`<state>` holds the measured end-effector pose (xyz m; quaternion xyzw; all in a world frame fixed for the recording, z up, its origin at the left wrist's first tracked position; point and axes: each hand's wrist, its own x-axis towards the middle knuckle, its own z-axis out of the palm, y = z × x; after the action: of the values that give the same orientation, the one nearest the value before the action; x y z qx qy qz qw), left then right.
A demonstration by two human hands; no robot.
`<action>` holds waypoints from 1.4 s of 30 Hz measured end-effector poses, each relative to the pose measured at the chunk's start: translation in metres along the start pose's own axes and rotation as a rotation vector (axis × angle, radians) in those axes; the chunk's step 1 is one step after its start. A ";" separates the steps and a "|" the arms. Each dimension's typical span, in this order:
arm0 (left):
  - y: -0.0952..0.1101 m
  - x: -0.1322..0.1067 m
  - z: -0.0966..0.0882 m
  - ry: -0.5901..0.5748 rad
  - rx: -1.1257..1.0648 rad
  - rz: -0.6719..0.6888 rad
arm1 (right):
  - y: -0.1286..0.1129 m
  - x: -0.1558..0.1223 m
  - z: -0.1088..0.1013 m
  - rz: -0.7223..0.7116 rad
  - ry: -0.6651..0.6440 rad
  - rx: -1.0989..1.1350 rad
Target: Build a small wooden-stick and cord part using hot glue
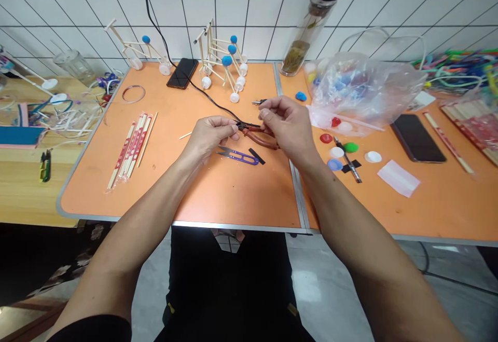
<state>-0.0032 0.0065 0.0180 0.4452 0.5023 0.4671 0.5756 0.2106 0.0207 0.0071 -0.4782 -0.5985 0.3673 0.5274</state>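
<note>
My right hand (286,126) is closed around red-handled pliers (260,137), held just above the orange table (218,191). The plier jaws point left toward my left hand (212,135), whose fingers are pinched together on something too small to make out at the jaw tips. Purple thread snips (238,155) lie on the table right below both hands, beside a short black strip (257,155).
Wrapped chopstick packs (132,147) lie at left. Stick-and-cap models (223,64) and a black phone (182,73) stand at the back, with a black cable (202,92) running past. Right: a plastic bag of caps (361,93), loose caps (336,152), a second phone (418,138), a bottle (311,25).
</note>
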 end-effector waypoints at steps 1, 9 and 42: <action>0.000 0.001 -0.001 0.000 -0.006 0.006 | 0.001 0.005 -0.009 -0.040 0.054 -0.047; 0.001 0.005 -0.008 0.026 -0.026 0.029 | 0.020 0.045 -0.078 -0.130 0.465 -0.411; 0.003 0.017 -0.019 0.126 -0.145 0.051 | 0.029 0.034 -0.039 0.266 0.189 -0.809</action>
<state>-0.0209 0.0245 0.0164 0.3848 0.4909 0.5439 0.5613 0.2549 0.0587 -0.0037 -0.7509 -0.5764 0.1226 0.2982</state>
